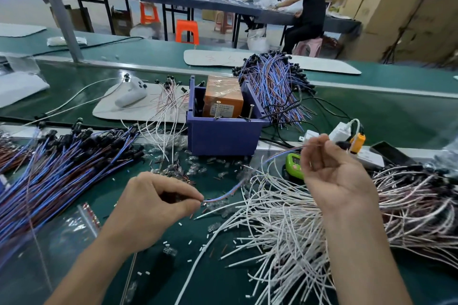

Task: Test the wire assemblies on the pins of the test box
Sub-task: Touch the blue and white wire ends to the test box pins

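Observation:
A thin blue and red wire assembly (230, 193) stretches between my two hands above the green mat. My left hand (158, 203) pinches its near end between thumb and fingertips. My right hand (329, 171) is raised, palm toward me, and pinches the far end at its fingertips; that end is blurred. Behind them stands the test box: a blue bin (223, 135) holding an orange block (223, 99), with upright metal pins (250, 112) at its front rim. Neither hand touches the box.
Blue and red assemblies are heaped at the left (57, 171) and behind the box (275, 89). White wires (285, 225) sprawl under my right hand. A green device (295, 166), a power strip with plugs (352, 141) and clear bags (64, 235) lie nearby. Two people sit at a far table.

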`<act>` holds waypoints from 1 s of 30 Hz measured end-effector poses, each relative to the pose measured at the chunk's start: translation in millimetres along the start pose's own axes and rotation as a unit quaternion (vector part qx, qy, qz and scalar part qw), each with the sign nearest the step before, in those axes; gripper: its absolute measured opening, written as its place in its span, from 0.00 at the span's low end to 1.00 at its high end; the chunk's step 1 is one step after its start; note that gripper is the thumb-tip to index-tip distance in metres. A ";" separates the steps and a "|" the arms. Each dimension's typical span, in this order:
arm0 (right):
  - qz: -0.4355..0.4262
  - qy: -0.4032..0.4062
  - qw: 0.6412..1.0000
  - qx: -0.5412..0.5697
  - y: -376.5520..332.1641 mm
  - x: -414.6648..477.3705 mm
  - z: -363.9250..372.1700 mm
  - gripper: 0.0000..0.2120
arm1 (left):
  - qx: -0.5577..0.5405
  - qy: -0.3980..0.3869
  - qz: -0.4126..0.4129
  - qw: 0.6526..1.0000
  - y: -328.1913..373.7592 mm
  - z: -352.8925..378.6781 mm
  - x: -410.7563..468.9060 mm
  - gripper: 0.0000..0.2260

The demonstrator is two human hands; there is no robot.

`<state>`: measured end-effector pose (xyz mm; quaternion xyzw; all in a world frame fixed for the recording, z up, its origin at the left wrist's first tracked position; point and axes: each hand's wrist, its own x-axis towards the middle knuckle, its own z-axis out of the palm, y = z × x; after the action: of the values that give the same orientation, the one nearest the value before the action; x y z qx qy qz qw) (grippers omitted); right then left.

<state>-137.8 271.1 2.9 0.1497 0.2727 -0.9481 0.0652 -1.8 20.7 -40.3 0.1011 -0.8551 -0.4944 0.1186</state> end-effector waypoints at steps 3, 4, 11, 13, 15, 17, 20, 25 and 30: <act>0.101 -0.051 0.991 0.068 4.4 0.3 1.7 0.12 | -0.027 -0.006 0.004 1.000 1.5 3.8 0.4 0.07; 0.118 -0.065 0.991 0.028 9.9 1.1 2.4 0.15 | -0.030 -0.005 0.004 1.000 1.5 5.0 0.3 0.06; -0.016 -0.152 0.944 -0.292 9.0 -7.4 1.1 0.16 | -0.076 0.095 -0.010 0.993 -2.1 8.4 1.5 0.14; -0.035 -0.182 0.878 -0.441 13.2 -12.9 -1.5 0.13 | -0.124 0.128 -0.017 0.984 4.5 10.6 5.0 0.16; -0.015 -0.212 0.846 -0.490 23.7 -20.3 -2.4 0.12 | -0.152 0.119 -0.010 0.981 18.1 14.6 10.8 0.17; 0.012 -0.244 0.847 -0.472 34.0 -28.5 -2.6 0.11 | -0.165 0.078 0.001 0.983 34.1 17.6 18.2 0.19; 0.021 -0.294 0.832 -0.469 48.0 -35.3 -4.2 0.10 | -0.131 0.009 0.032 0.991 53.3 21.9 29.2 0.21; 0.012 -0.255 0.850 -0.460 63.0 -33.3 -3.3 0.07 | -0.114 0.021 0.058 0.992 58.9 24.2 39.6 0.28; -0.005 -0.245 0.878 -0.411 65.8 -30.8 -3.1 0.07 | -0.349 0.049 -0.011 0.936 51.6 42.4 38.3 0.35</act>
<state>-94.4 218.5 -22.5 -0.1286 0.6138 -0.7577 0.1806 -54.0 69.7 -12.0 0.0871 -0.6206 -0.7575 0.1830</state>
